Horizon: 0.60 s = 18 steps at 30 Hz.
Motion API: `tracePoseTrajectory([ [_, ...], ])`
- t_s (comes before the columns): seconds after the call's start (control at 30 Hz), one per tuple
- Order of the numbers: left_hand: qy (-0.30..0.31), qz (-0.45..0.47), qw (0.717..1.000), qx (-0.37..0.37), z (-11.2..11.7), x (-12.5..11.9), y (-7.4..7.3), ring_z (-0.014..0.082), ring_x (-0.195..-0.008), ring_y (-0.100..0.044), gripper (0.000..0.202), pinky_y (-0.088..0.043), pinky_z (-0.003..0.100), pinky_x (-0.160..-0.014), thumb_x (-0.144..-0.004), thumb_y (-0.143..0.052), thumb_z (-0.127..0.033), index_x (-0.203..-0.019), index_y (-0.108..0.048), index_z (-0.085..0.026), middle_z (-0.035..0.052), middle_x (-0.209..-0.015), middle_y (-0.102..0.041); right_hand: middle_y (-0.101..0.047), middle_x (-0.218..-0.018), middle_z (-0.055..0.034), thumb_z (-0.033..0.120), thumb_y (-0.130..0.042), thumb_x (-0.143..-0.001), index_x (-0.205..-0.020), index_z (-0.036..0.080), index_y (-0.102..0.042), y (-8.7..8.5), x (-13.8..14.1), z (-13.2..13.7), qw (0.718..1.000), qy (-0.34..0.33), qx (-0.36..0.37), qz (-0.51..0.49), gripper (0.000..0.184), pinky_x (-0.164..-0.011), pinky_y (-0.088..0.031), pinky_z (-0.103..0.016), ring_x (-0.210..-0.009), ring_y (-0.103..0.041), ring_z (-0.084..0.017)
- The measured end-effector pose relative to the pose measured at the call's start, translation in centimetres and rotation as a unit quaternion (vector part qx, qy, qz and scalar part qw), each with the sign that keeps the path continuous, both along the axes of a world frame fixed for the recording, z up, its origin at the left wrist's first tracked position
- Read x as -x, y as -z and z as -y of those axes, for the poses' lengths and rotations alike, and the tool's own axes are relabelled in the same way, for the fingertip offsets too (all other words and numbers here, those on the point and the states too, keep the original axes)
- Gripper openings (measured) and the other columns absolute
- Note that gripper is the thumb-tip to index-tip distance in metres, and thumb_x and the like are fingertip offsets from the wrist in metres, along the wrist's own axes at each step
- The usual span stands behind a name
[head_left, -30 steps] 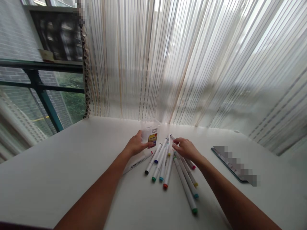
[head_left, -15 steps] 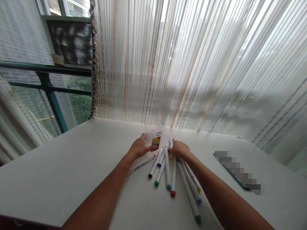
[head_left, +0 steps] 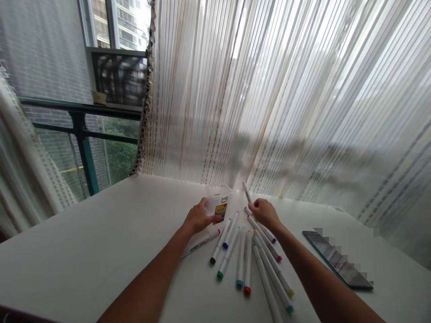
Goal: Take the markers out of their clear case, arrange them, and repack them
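My left hand [head_left: 199, 218] is closed around a clear plastic box [head_left: 213, 202] with a yellow, red and blue label, standing on the white table. My right hand [head_left: 265, 211] pinches a white marker [head_left: 247, 192] that points up and away, to the right of the box. Several white markers with coloured ends lie fanned out below and between the hands, among them a black-ended marker [head_left: 220, 242], a green-ended marker [head_left: 228, 255] and an orange-ended marker [head_left: 248, 264]. A red-ended marker [head_left: 204, 241] lies apart beside my left wrist.
A dark flat phone or tablet [head_left: 336, 259], partly pixelated, lies on the white table [head_left: 101, 251] right of my right forearm. A striped sheer curtain [head_left: 208, 98] hangs along the table's back edge. A green railing [head_left: 84, 134] shows at the left.
My right hand has risen out of the pile with a white marker, which now points upward. Several markers have spread apart. My left hand keeps its hold on the box; the view has shifted slightly.
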<state>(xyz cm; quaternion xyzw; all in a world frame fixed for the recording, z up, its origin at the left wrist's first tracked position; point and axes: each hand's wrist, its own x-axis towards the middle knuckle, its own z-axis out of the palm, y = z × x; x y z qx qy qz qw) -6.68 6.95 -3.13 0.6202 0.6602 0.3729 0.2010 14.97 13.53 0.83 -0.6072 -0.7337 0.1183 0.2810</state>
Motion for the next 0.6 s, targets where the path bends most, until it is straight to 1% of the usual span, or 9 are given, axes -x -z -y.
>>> tracePoseTrajectory([
  [0.1, -0.001, 0.01, 1.0, -0.001, 0.0, 0.2, -0.1, 0.0247, -0.091, -0.061, 0.043, -0.045, 0.03, -0.074, -0.062, -0.07, -0.042, -0.092, -0.048, -0.021, 0.0072, -0.102, -0.064, -0.05, -0.055, -0.0019, 0.046, -0.042, -0.08, -0.072, 0.014, -0.055, -3.1, -1.5, 0.6, 0.992, -0.073, -0.017, -0.103, 0.036, -0.046, -0.035, -0.023, -0.048, -0.047, -0.013],
  [0.17, 0.007, 0.019, 1.0, -0.003, 0.0, 0.2, 0.0, 0.0242, -0.091, -0.061, 0.043, -0.045, 0.03, -0.074, -0.062, -0.069, -0.042, -0.092, -0.048, -0.021, 0.0068, -0.102, -0.064, -0.043, -0.052, 0.0015, 0.057, -0.046, -0.074, -0.076, 0.013, -0.056, -5.4, -2.0, 1.1, 0.981, -0.119, -0.016, -0.149, 0.045, -0.041, -0.029, -0.022, -0.044, -0.039, -0.011],
  [0.2, 0.014, 0.023, 1.0, -0.004, 0.0, 0.3, 0.0, 0.0238, -0.09, -0.061, 0.042, -0.045, 0.03, -0.074, -0.062, -0.069, -0.042, -0.091, -0.048, -0.021, 0.0063, -0.102, -0.064, -0.041, -0.051, 0.0026, 0.059, -0.05, -0.07, -0.076, 0.013, -0.057, -6.6, -2.0, 1.4, 0.977, -0.138, -0.014, -0.164, 0.048, -0.04, -0.027, -0.022, -0.043, -0.036, -0.01],
  [0.23, 0.021, 0.026, 0.999, -0.005, 0.0, 0.3, 0.0, 0.0235, -0.089, -0.061, 0.041, -0.046, 0.029, -0.074, -0.062, -0.069, -0.042, -0.091, -0.048, -0.021, 0.0059, -0.101, -0.064, -0.039, -0.05, 0.0034, 0.059, -0.054, -0.067, -0.074, 0.013, -0.057, -7.7, -1.9, 1.7, 0.973, -0.155, -0.014, -0.17, 0.047, -0.04, -0.025, -0.021, -0.043, -0.034, -0.009],
  [0.27, 0.028, 0.029, 0.999, -0.005, 0.0, 0.3, 0.0, 0.0232, -0.089, -0.061, 0.041, -0.046, 0.029, -0.074, -0.062, -0.069, -0.042, -0.09, -0.048, -0.021, 0.0056, -0.1, -0.065, -0.038, -0.049, 0.0043, 0.054, -0.057, -0.067, -0.071, 0.013, -0.056, -8.7, -1.5, 2.0, 0.97, -0.173, -0.013, -0.168, 0.041, -0.039, -0.023, -0.021, -0.042, -0.032, -0.008],
  [0.33, 0.041, 0.034, 0.999, -0.005, 0.0, 0.3, 0.1, 0.0228, -0.088, -0.061, 0.041, -0.046, 0.029, -0.073, -0.061, -0.07, -0.041, -0.09, -0.049, -0.021, 0.0051, -0.099, -0.065, -0.036, -0.046, 0.0052, 0.037, -0.058, -0.07, -0.065, 0.013, -0.053, -10.4, -0.4, 2.4, 0.97, -0.2, -0.014, -0.134, 0.025, -0.038, -0.022, -0.02, -0.041, -0.03, -0.007],
  [0.4, 0.055, 0.037, 0.998, -0.005, 0.0, 0.3, 0.1, 0.0224, -0.087, -0.061, 0.041, -0.047, 0.029, -0.073, -0.061, -0.07, -0.041, -0.09, -0.049, -0.021, 0.0046, -0.096, -0.065, -0.039, -0.045, 0.0047, 0.021, -0.055, -0.072, -0.064, 0.013, -0.053, -11.5, 1.3, 2.6, 0.972, -0.216, -0.01, -0.088, 0.012, -0.039, -0.024, -0.019, -0.04, -0.033, -0.007],
  [0.5, 0.071, 0.039, 0.997, -0.007, 0.1, 0.3, 0.1, 0.0226, -0.085, -0.061, 0.041, -0.047, 0.03, -0.073, -0.061, -0.07, -0.04, -0.09, -0.049, -0.02, 0.0046, -0.092, -0.065, -0.047, -0.048, 0.0023, 0.011, -0.055, -0.073, -0.066, 0.011, -0.059, -12.0, 4.2, 2.7, 0.972, -0.235, 0.005, -0.019, 0.008, -0.042, -0.03, -0.019, -0.042, -0.04, -0.008],
  [0.6, 0.083, 0.039, 0.996, -0.012, 0.1, 0.3, 0.1, 0.0231, -0.083, -0.061, 0.041, -0.047, 0.031, -0.073, -0.061, -0.071, -0.041, -0.089, -0.05, -0.02, 0.005, -0.09, -0.065, -0.053, -0.054, -0.0003, 0.01, -0.061, -0.072, -0.069, 0.009, -0.063, -11.4, 6.6, 2.5, 0.97, -0.236, -0.025, 0.053, 0.004, -0.048, -0.032, -0.021, -0.049, -0.046, -0.01],
])
